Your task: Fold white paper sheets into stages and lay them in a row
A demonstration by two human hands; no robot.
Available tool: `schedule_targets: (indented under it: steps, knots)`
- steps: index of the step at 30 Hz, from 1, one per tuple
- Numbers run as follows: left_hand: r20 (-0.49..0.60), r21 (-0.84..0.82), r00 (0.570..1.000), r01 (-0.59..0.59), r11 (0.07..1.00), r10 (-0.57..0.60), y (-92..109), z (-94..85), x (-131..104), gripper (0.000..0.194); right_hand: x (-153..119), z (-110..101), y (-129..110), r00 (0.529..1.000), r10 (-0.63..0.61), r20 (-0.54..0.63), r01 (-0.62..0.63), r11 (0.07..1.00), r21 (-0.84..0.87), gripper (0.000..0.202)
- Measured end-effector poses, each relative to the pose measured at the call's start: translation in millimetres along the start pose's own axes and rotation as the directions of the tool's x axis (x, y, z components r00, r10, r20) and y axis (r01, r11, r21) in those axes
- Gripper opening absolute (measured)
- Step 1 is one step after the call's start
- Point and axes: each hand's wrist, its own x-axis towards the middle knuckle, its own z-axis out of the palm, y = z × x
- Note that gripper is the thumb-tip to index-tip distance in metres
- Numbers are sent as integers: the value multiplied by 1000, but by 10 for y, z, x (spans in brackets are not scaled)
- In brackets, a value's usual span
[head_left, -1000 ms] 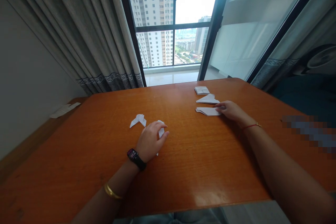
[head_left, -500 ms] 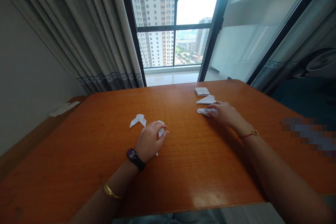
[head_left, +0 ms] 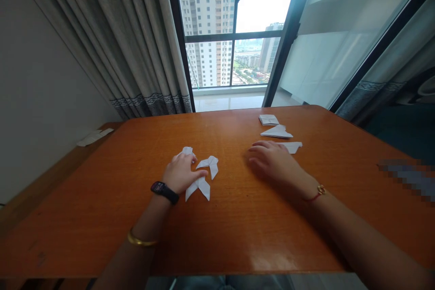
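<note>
My left hand [head_left: 179,173] is over a white folded paper piece [head_left: 187,150], its fingers bent at that piece and the thumb spread apart. Much of this paper is hidden under the fingers. Close by on the table lie two more winged pieces: a folded paper shape [head_left: 210,163] to the right and another folded paper shape [head_left: 203,187] below the thumb. My right hand [head_left: 273,161], slightly blurred, hangs low over the table with fingers stretched leftward and nothing visible in them. Just behind it is a flat folded paper strip [head_left: 294,147], partly covered by the hand.
Beyond the strip lie a pointed folded paper [head_left: 277,132] and a square folded paper [head_left: 268,120]. The brown wooden table [head_left: 238,231] reaches toward a window. More paper [head_left: 95,137] rests on a ledge at the left. A pixelated patch covers something at the right.
My right hand has left the paper strip and moved left and nearer. My left hand has shifted left from the right-hand winged piece to the upper-left one, uncovering the others.
</note>
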Motion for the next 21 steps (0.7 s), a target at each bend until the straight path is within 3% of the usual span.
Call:
schedule_targets:
  steps: [5,9,12,16,19,21]
  knots:
    - [198,-76,980,-17,997,32,31,39,-45,48,-81,62,-469,975,-207,86,190,966,178,22]
    - [257,-234,961,-44,971,105,77,15,-66,27,-139,62,-601,972,-221,78,190,937,293,23]
    - [277,-512,940,-30,858,198,187,12,-90,22,-172,51,-657,987,-145,75,92,871,483,28]
    - [334,-854,896,156,497,292,368,67,-128,33,-168,80,-681,967,-57,250,-171,583,794,39]
    - [309,-932,914,237,273,264,462,131,-154,38,-125,130,-652,953,-3,304,-288,315,904,29]
    - [302,-947,924,263,184,235,497,174,-165,42,-98,165,-631,955,25,296,-296,171,940,30]
